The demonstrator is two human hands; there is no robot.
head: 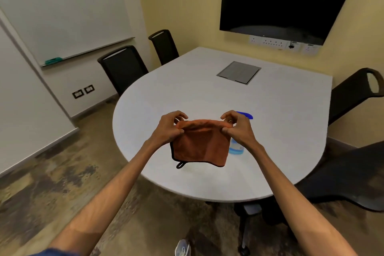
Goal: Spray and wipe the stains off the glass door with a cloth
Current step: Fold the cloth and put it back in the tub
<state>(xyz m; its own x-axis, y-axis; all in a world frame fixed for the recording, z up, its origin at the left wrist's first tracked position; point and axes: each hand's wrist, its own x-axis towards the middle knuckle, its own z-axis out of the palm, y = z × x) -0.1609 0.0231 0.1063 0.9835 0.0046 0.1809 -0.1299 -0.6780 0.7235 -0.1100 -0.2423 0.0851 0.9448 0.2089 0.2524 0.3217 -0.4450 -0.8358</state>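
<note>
- Both hands are up over the worktop's near edge, each pinching one top corner of the cloth: the left hand [169, 129] has thumb and fingers closed on the left corner, the right hand [235, 129] on the right corner, and the top hem is stretched taut between them.
- One cloth [200, 144], orange with a dark bound edge and a small hanging loop at its lower left corner. It hangs limp below the hem, so it looks light, soft and floppy; it should fold or bunch easily. For wiping, a folded pad gripped in one palm would likely serve better than a corner pinch.
- One spray bottle [236, 148] stands on the worktop just behind the cloth and right hand, mostly hidden: a blue trigger head shows above the right hand, and a pale, clear base below. Probably light plastic, rigid, perhaps slick if wet; best taken round the neck with a finger on the trigger.
- One pale, rounded worktop [280, 122] with one grey hatch set into it.
- Three dark chairs stand round it: two on the far left, one on the right.
- No glass door is in view, so spraying and wiping are not yet begun.
</note>
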